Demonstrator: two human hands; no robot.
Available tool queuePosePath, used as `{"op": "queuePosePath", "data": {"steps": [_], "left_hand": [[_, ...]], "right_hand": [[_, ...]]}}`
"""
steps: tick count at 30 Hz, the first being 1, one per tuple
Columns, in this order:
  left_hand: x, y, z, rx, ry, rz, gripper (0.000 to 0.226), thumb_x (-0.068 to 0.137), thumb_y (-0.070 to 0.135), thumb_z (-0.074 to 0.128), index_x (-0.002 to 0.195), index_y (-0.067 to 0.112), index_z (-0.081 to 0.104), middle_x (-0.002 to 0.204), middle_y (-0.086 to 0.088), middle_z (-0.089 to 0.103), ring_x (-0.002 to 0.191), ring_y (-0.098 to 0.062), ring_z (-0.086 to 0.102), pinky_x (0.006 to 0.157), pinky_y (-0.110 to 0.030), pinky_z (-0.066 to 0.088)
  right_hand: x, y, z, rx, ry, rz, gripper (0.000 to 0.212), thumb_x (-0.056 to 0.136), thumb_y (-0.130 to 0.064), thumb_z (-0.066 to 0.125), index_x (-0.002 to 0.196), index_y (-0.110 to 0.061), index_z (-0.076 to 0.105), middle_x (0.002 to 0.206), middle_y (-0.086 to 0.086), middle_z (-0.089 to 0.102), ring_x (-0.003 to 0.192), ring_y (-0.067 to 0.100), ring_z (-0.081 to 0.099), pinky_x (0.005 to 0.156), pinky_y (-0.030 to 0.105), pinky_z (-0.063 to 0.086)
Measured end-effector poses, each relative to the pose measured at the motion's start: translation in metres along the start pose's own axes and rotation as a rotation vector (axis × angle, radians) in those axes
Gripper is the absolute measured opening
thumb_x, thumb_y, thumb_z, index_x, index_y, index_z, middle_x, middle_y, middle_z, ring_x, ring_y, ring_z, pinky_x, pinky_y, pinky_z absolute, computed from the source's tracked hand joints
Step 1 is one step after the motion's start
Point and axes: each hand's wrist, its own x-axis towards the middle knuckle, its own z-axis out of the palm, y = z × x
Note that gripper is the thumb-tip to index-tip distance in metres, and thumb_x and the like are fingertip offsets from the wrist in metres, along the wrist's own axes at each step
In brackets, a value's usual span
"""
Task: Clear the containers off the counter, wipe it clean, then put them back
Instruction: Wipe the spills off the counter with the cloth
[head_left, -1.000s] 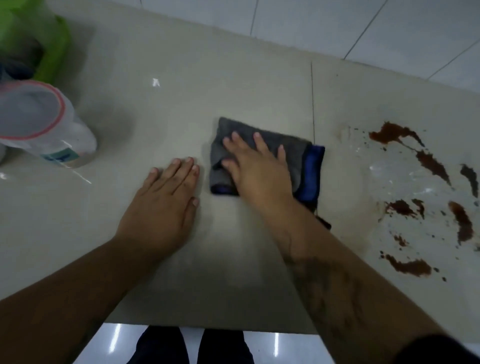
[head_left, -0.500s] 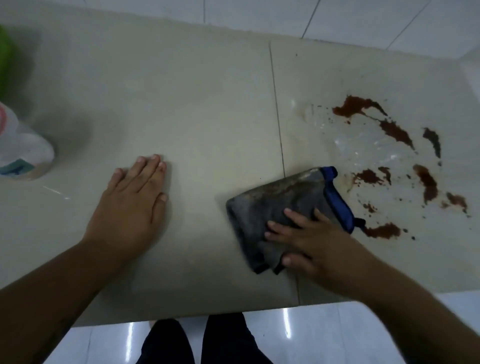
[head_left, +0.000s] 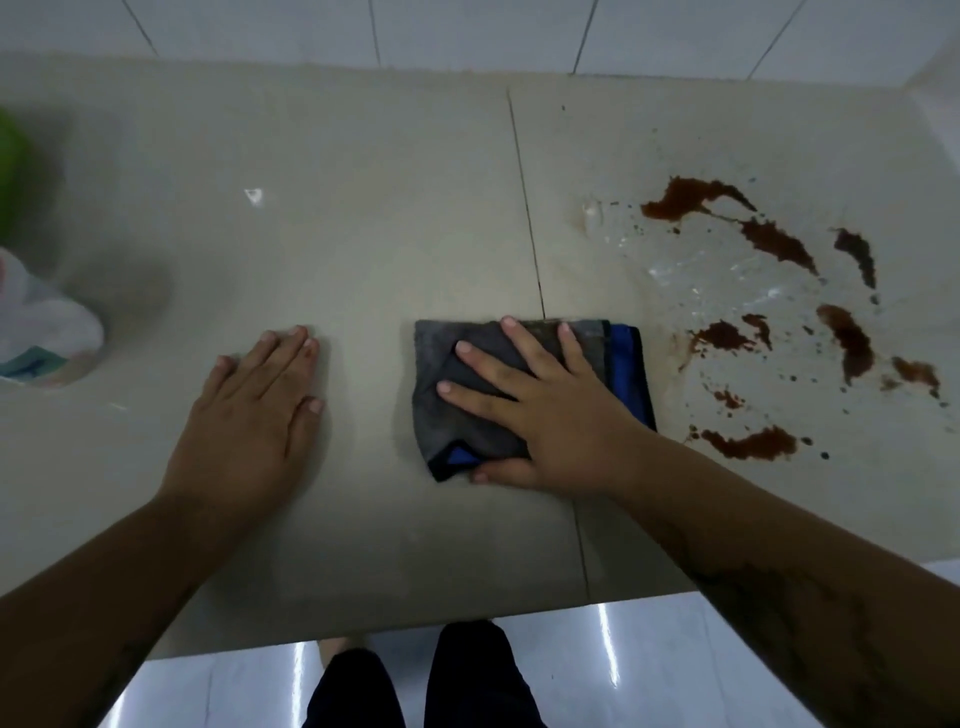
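my right hand (head_left: 540, 410) lay flat, fingers spread, pressing the cloth (head_left: 519, 384), which had slid back left off the brown spill (head_left: 769, 244). my left hand (head_left: 254, 410) rested open on the counter (head_left: 389, 208), holding nothing. so the stain was still unwiped, containers (head_left: 41, 332) waiting far left.

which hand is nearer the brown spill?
Right. The right hand lies flat on the grey cloth, just left of the brown spill without touching it. The left hand rests flat on the counter, beyond the cloth, further left.
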Motion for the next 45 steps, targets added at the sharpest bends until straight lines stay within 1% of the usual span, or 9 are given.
{"op": "queuePosePath", "data": {"steps": [6,10,13,17,22,30,38,41,45], "left_hand": [[0.000,0.012,0.002,-0.019,-0.005,-0.031,0.061,0.095,0.041,0.023,0.149,0.014,0.030,0.157,-0.004,0.027,0.145,-0.023,0.021,0.114,-0.051,0.016],[0.003,0.047,0.009,-0.030,-0.043,0.062,0.063,0.095,0.047,0.022,0.150,0.018,0.026,0.158,0.002,0.021,0.147,-0.016,0.014,0.115,-0.052,0.010],[0.005,0.064,0.013,-0.013,-0.048,0.112,0.064,0.094,0.049,0.025,0.149,0.016,0.030,0.157,0.001,0.025,0.146,-0.018,0.017,0.115,-0.056,0.012],[0.003,0.069,0.016,-0.017,-0.043,0.128,0.063,0.095,0.047,0.026,0.148,0.015,0.033,0.156,-0.001,0.028,0.145,-0.018,0.018,0.114,-0.056,0.013],[0.004,0.068,0.014,-0.049,-0.020,0.105,0.061,0.095,0.042,0.026,0.148,0.013,0.032,0.156,-0.003,0.027,0.145,-0.018,0.017,0.113,-0.055,0.014],[0.003,0.067,0.014,-0.069,-0.052,0.064,0.061,0.097,0.043,0.021,0.152,0.017,0.022,0.159,0.003,0.016,0.147,-0.012,0.005,0.118,-0.049,0.006],[0.035,0.053,0.007,-0.198,0.084,-0.219,0.060,0.097,0.039,0.021,0.151,0.013,0.023,0.160,-0.003,0.017,0.148,-0.022,0.006,0.115,-0.052,0.002],[0.076,0.037,-0.003,-0.259,0.143,-0.351,0.053,0.102,0.034,0.025,0.151,0.013,0.023,0.160,-0.004,0.017,0.148,-0.026,0.005,0.114,-0.056,0.000],[0.123,0.044,-0.010,-0.251,0.146,-0.280,0.053,0.101,0.033,0.026,0.150,0.013,0.024,0.160,-0.004,0.019,0.148,-0.028,0.005,0.114,-0.057,-0.001]], "right_hand": [[0.035,0.018,-0.028,0.192,0.031,0.247,0.056,0.097,-0.055,0.038,0.149,-0.043,0.023,0.160,-0.012,0.020,0.149,0.021,0.010,0.116,0.058,0.007],[0.014,0.073,-0.058,0.334,-0.118,0.370,0.049,0.097,-0.051,0.043,0.141,-0.031,0.039,0.152,0.008,0.038,0.120,0.019,0.049,0.105,0.037,0.032],[-0.048,0.079,-0.050,0.425,-0.224,0.448,0.048,0.093,-0.054,0.042,0.140,-0.040,0.038,0.156,0.005,0.028,0.132,0.025,0.039,0.113,0.043,0.029],[-0.105,0.002,-0.014,0.465,-0.189,0.389,0.059,0.088,-0.066,0.033,0.143,-0.055,0.013,0.161,-0.010,0.004,0.147,0.023,-0.013,0.117,0.060,-0.001],[-0.041,-0.062,0.010,0.249,0.057,0.358,0.054,0.092,-0.059,0.036,0.144,-0.046,0.031,0.157,-0.019,0.025,0.149,0.030,0.011,0.110,0.070,0.008],[-0.038,0.103,-0.004,0.312,0.123,0.872,0.060,0.097,-0.058,0.022,0.153,-0.037,0.010,0.161,-0.007,0.016,0.149,0.019,-0.006,0.111,0.069,-0.006],[-0.001,-0.059,0.005,0.179,0.103,0.301,0.055,0.091,-0.065,0.029,0.142,-0.046,0.035,0.156,-0.017,0.029,0.148,0.033,0.015,0.100,0.081,0.007],[0.096,-0.004,-0.016,0.263,0.143,0.266,0.055,0.094,-0.066,0.027,0.147,-0.051,0.020,0.160,-0.024,0.009,0.150,0.023,-0.004,0.106,0.074,-0.006],[0.129,0.126,-0.032,0.358,0.151,0.663,0.064,0.094,-0.066,0.030,0.151,-0.041,0.015,0.162,-0.012,0.012,0.150,0.022,-0.001,0.111,0.068,-0.005]]}}
